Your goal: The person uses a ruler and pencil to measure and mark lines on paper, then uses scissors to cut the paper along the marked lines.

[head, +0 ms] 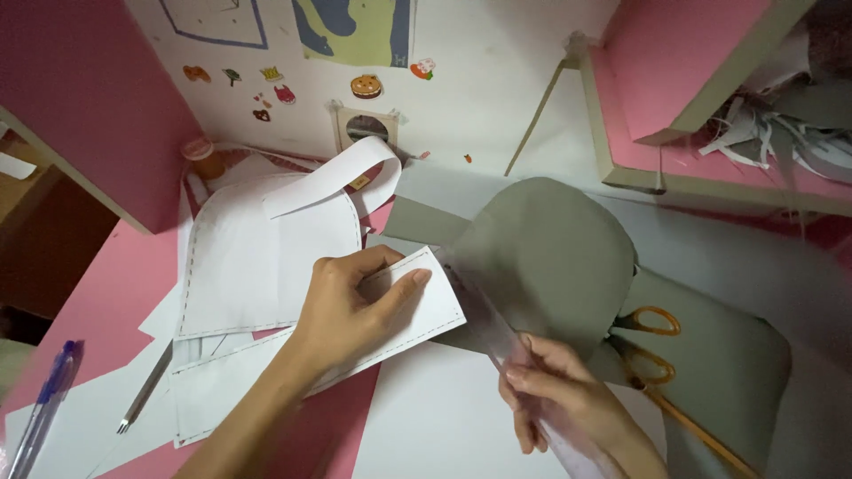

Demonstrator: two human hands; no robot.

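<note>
Two hands are busy over the pink desk (106, 293) here: the left hand (355, 310) is laid flat, fingers together, on a white paper pattern piece (417, 310) with a dashed edge, which is pinned down near the middle of the view, while the right hand (555, 390) is pinched shut on a clear ruler (497, 333). The ruler's long axis is run from about 5 o'clock up to 11 o'clock, its far tip pointed at the pattern piece's right end. That end is reached sooner from the left hand, and the grey sheet (550, 257) is lapped at 2 o'clock, orange-handled scissors (652, 341) parked at 3 o'clock.
</note>
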